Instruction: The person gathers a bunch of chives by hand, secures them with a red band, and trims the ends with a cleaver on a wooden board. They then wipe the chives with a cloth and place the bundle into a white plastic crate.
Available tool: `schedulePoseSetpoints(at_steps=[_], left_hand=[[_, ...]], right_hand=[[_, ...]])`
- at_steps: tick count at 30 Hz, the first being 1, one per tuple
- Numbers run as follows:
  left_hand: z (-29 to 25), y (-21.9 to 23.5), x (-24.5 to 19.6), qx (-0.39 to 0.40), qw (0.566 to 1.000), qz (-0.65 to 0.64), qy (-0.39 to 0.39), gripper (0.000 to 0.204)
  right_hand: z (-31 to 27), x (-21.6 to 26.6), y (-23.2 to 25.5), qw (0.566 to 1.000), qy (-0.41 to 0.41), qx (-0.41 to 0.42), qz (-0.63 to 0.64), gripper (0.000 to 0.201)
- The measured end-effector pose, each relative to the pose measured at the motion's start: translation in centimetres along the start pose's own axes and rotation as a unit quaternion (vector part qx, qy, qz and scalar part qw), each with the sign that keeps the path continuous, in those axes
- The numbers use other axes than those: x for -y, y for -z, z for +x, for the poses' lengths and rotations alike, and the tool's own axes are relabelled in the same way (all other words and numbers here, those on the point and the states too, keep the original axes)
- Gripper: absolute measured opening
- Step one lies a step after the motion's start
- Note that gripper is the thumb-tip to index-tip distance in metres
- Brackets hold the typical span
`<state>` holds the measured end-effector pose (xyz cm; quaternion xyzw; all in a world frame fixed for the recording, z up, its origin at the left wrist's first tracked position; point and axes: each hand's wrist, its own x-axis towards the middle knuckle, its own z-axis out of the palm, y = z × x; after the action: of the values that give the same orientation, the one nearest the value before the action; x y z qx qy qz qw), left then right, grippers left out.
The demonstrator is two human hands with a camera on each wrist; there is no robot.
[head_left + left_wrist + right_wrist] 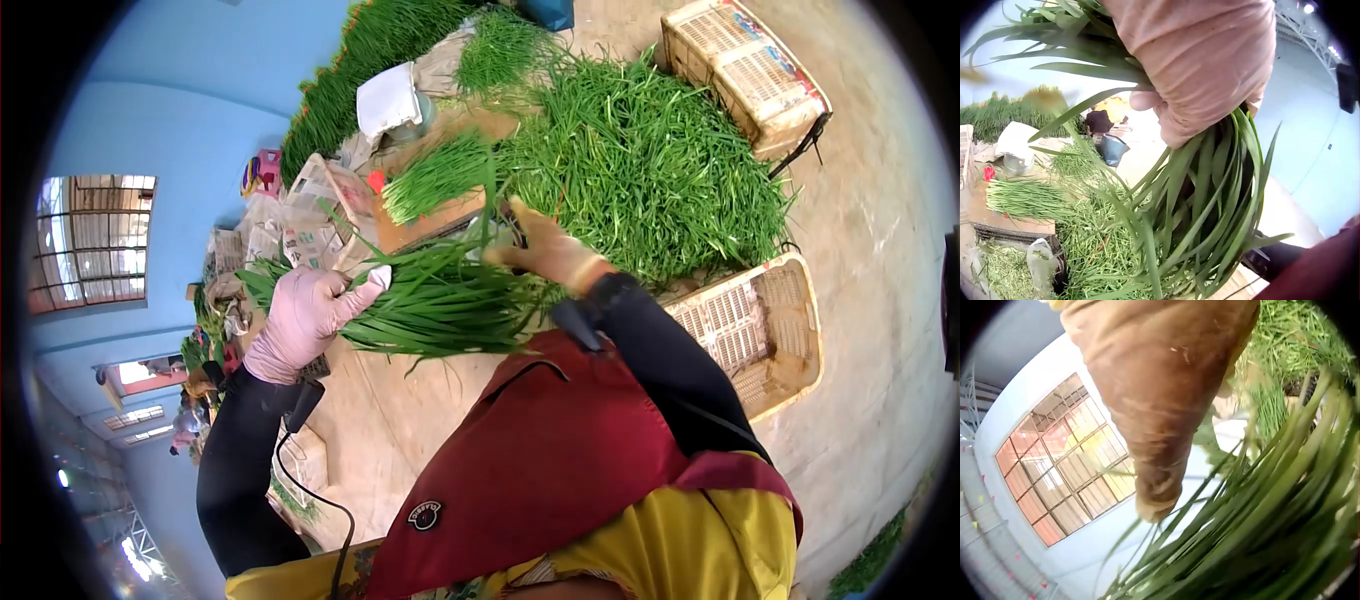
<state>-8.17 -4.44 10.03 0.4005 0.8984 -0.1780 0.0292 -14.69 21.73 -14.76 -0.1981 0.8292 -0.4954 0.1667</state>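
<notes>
Head view: leafy green bunch [440, 305] lies between the hands, left hand [305, 315] curled round it. Right hand [550, 252] just beside it; cannot tell whether those fingers pinch any leaves.

A dark red fabric apron [560, 440] with a round badge [424, 515] covers a shiny yellow garment [705, 525]. Black sleeves [245, 470] and a wrinkled pale pink glove [300, 315] show.
</notes>
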Motion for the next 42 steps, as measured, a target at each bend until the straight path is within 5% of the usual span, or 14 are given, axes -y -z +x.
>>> schedulePoseSetpoints(at_steps=[3,5,7,12,15,19,21,24,29,32,34,38,41,42], left_hand=[[0.2,1.8,-0.7,-0.035,0.999,0.002,-0.02,0.064],[-0.9,2.9,-0.1,-0.025,1.0,0.001,-0.013,0.066],[-1.7,3.8,0.2,-0.019,1.0,0.011,0.002,0.067],[-3.1,4.3,1.1,-0.059,0.998,0.02,0.006,0.076],[-4.2,3.7,2.2,-0.048,0.998,0.026,0.008,0.075],[-4.9,2.6,3.0,-0.063,0.998,0.021,-0.007,0.079],[-5.5,1.8,3.6,-0.06,0.998,0.006,-0.016,0.08],[-6.7,1.8,4.1,-0.056,0.998,0.006,-0.02,0.08],[-10.3,2.0,6.0,-0.054,0.994,-0.087,0.041,0.061],[-12.7,2.9,7.9,0.003,0.988,-0.11,0.109,0.047],[-13.8,2.9,8.6,-0.047,0.97,-0.213,0.103,0.044],[-14.7,3.7,9.4,0.016,0.931,-0.322,0.17,0.042],[-15.6,3.1,10.2,0.041,0.905,-0.37,0.205,0.044],[-16.1,2.9,10.6,0.056,0.887,-0.401,0.222,0.045]], right_hand=[[3.4,0.4,-1.8,0.99,-0.097,0.078,0.059,0.069],[3.9,-3.9,-4.6,0.998,0.005,-0.053,0.029,0.04],[1.7,-5.9,-3.6,0.993,-0.077,-0.075,-0.043,0.03],[-3.7,-19.5,-2.4,0.925,-0.213,0.112,-0.293,0.033],[-6.7,-16.1,-0.5,0.94,-0.252,0.104,-0.206,0.051],[-6.3,-3.2,0.9,0.999,-0.037,0.01,0.018,0.077],[-5.9,2.2,-1.2,0.982,0.165,-0.082,0.041,0.054],[-4.6,6.0,-5.3,0.957,0.235,-0.039,0.162,0.038],[-4.5,2.4,-9.4,0.985,0.009,-0.141,0.103,0.014],[-6.1,-3.4,-11.2,0.981,-0.155,-0.016,-0.116,0.028],[-6.4,-5.2,-12.9,0.955,-0.274,0.11,-0.014,0.039],[-6.1,3.2,-16.9,0.994,0.079,-0.08,-0.003,0.076],[-3.8,8.6,-19.5,0.965,0.141,-0.195,-0.102,0.065],[-2.7,9.0,-19.7,0.993,0.029,-0.113,-0.036,0.057]])
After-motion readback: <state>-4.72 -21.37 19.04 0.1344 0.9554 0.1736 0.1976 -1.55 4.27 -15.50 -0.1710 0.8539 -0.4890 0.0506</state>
